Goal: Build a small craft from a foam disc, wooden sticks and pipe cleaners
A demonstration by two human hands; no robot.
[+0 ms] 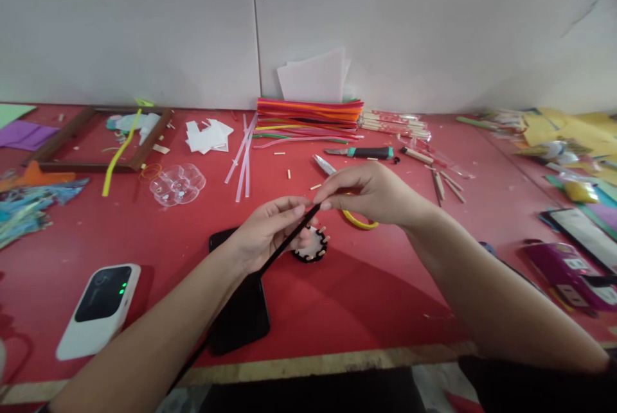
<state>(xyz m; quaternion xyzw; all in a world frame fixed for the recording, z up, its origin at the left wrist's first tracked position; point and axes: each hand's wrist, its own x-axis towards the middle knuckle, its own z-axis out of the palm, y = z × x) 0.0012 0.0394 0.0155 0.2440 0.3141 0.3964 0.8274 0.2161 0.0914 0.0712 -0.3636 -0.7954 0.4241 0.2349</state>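
Note:
My left hand [270, 233] pinches a black pipe cleaner [284, 245] that slants down past my left forearm to the table's front edge. The upper end of it is between the thumb and fingers of my right hand [371, 193]. Just below the fingers is a small round white base [312, 245] with short wooden pegs around its rim and black pipe cleaner woven among them. Left fingertips overlap that base; whether they grip it I cannot tell. Under my right hand lies a tool with a metal tip [324, 165] and a yellow handle [361, 223], its middle hidden.
Behind the hands lie a bundle of coloured pipe cleaners [308, 114], a utility knife [366, 153] and glue sticks [247, 159]. A black phone [243, 320] is under my left wrist. White device [99, 310] at left, purple device [571, 275] at right. A wooden frame [87, 167] stands back left.

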